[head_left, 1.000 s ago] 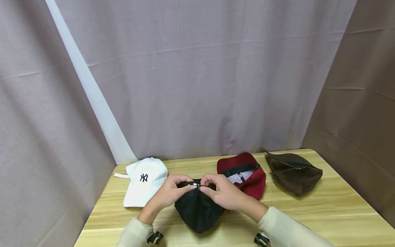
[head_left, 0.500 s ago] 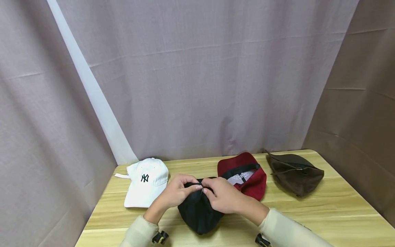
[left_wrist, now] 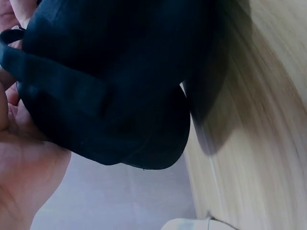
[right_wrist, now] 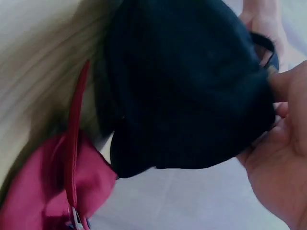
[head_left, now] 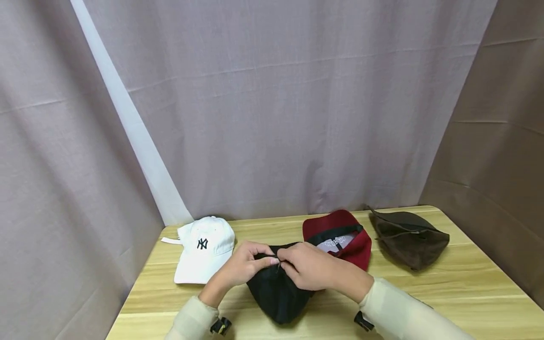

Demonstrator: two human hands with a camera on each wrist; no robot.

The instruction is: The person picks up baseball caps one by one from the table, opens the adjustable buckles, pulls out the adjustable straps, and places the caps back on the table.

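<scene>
A black cap point(head_left: 278, 293) is held between both hands at the front middle of the table, its rounded crown towards me. My left hand point(head_left: 244, 263) pinches the strap at the cap's back edge between thumb and fingers. Close beside it, my right hand point(head_left: 312, 267) pinches the same strap area from the other side. Part of the strap point(right_wrist: 265, 45) bows out as a loop in the right wrist view. In the left wrist view a strap band point(left_wrist: 53, 72) runs along the cap's edge. The fingers hide the fastening itself.
A white cap point(head_left: 206, 250) with a dark monogram lies to the left. Behind my right hand a dark red cap point(head_left: 360, 248) lies with its inside showing. Further right is a dark brown cap point(head_left: 414, 243). Curtains stand behind the wooden table point(head_left: 467, 288).
Both hands have shifted slightly right with the black cap. A second ago white dots and a gap showed at the strap; now the fingers are closer together and cover them.
</scene>
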